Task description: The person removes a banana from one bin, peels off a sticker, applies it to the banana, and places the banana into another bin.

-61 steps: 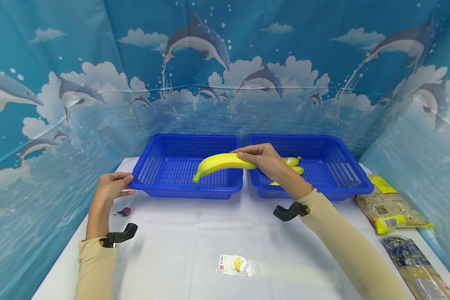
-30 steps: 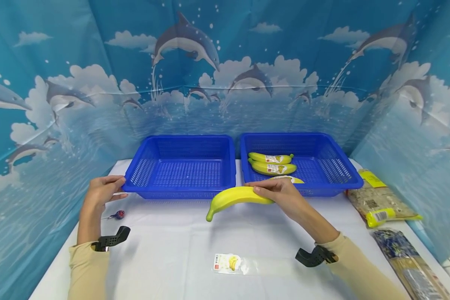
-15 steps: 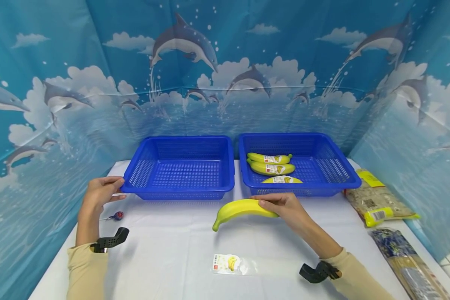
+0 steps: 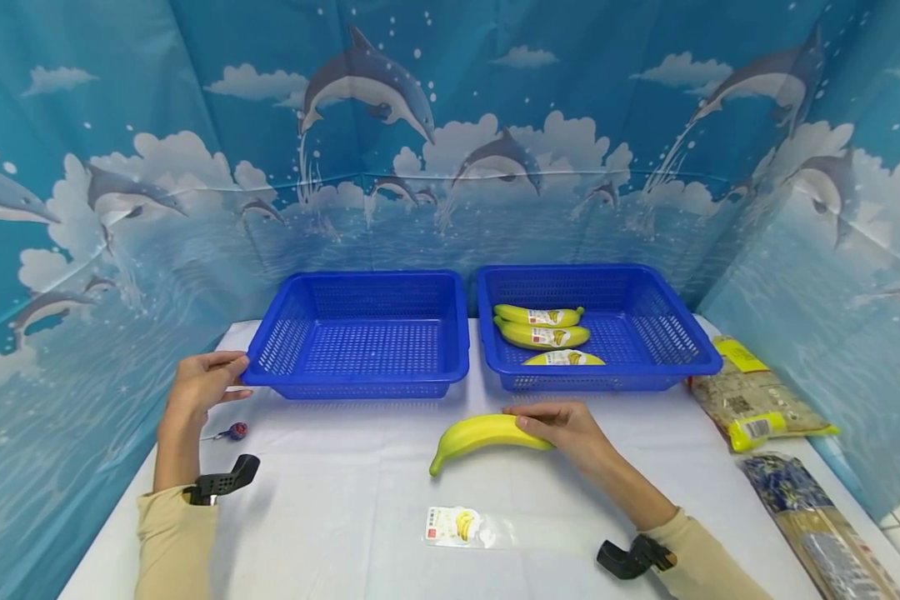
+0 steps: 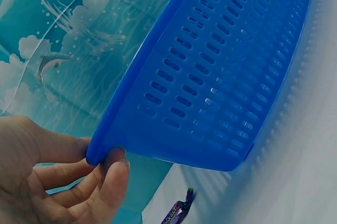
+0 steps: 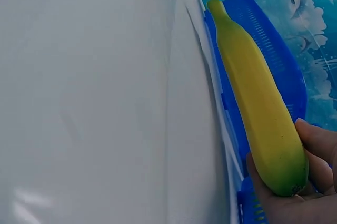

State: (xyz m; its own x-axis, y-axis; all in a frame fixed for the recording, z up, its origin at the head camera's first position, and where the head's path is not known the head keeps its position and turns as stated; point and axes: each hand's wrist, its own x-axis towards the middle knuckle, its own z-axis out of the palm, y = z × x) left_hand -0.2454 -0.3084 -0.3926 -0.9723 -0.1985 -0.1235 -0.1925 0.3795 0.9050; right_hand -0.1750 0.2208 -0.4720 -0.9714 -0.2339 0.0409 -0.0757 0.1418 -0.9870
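Observation:
My right hand (image 4: 562,429) pinches a yellow banana (image 4: 483,435) by one end, just above the white table in front of the baskets. In the right wrist view the banana (image 6: 255,97) shows a green stem and no label. With thumb and fingers my left hand (image 4: 202,385) pinches the front left corner of the left blue basket (image 4: 367,388); the left wrist view shows its rim (image 5: 121,97) between them. Nothing lies in that basket. In the right blue basket (image 4: 615,379) lie three bananas (image 4: 543,335) with printed labels.
A clear plastic sleeve with a banana-printed card (image 4: 453,527) lies near the table's front. Beside my left wrist is a lollipop (image 4: 236,431). A bag of grains (image 4: 761,400) and a long pack (image 4: 821,525) lie along the right side. A dolphin-printed curtain (image 4: 420,225) stands behind.
From over the gap between the baskets, my right hand has brought the banana down and toward me, close to the table. My left hand has stayed at the basket's corner.

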